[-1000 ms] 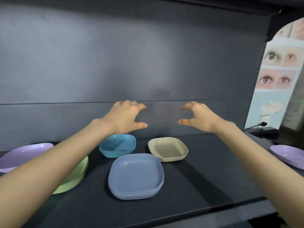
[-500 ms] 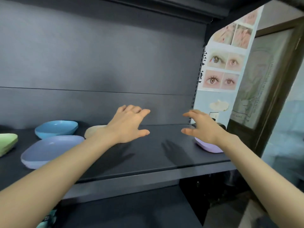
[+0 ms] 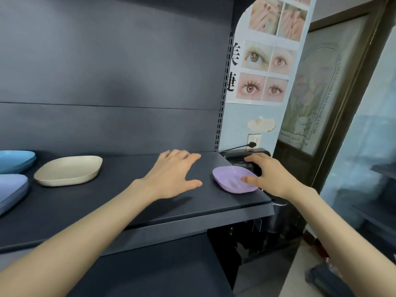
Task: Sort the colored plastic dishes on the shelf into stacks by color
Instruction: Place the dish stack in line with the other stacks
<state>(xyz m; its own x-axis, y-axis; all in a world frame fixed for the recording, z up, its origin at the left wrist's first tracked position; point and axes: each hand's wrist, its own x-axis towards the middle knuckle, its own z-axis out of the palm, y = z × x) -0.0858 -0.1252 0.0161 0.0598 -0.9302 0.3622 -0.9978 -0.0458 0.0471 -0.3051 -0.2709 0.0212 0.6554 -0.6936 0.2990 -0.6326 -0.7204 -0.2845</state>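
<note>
A purple dish (image 3: 231, 179) sits at the right end of the dark shelf (image 3: 132, 202). My right hand (image 3: 272, 176) hovers at its right rim, fingers spread, thumb over the dish's inside; I cannot tell if it touches. My left hand (image 3: 171, 176) is open above the shelf, just left of the purple dish, holding nothing. Further left lie a beige dish (image 3: 68, 170), a blue dish (image 3: 16, 159) behind it, and a stack of periwinkle dishes (image 3: 10, 189) cut off by the frame's left edge.
The shelf's right edge ends just past the purple dish; a black appliance (image 3: 246, 155) with a plugged cable stands beyond it. A poster-covered wall (image 3: 265, 71) and a dark door frame (image 3: 342, 103) rise to the right. A lower shelf (image 3: 150, 273) lies beneath.
The view has swung right, so the dishes slid toward the left of the frame. Both hands moved down and right toward the purple dish; the right hand now reaches its rim.
</note>
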